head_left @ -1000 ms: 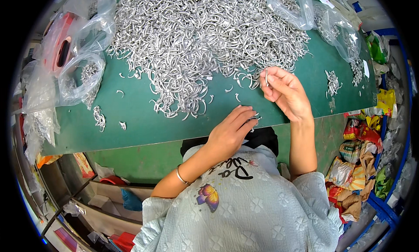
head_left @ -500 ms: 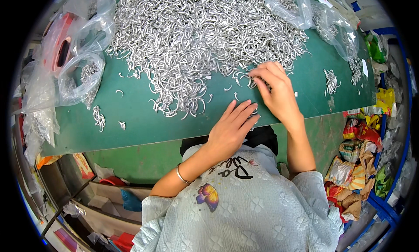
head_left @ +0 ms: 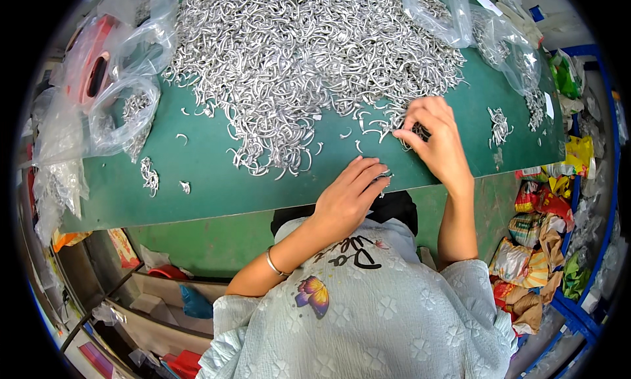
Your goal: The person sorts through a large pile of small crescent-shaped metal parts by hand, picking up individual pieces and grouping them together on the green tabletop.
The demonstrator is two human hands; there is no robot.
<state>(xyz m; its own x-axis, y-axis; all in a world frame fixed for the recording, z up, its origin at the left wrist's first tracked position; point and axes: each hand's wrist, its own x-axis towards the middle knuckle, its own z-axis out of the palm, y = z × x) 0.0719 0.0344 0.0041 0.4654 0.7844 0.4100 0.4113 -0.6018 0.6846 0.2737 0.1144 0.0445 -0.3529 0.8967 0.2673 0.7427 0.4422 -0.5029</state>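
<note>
In the head view, a large heap of silver metal hooks was spread across the green desk. The right hand was curled at the heap's near edge, its fingertips pinched on a few hooks. The left hand was laid flat and open on the desk's front edge, some hooks just beside its fingertips. Clear plastic bags of hooks were seen at the left.

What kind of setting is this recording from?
Probably a small workshop sorting bench: a huge heap of small curved silver metal pieces on a green worktable, with clear plastic bags holding more pieces.
</note>
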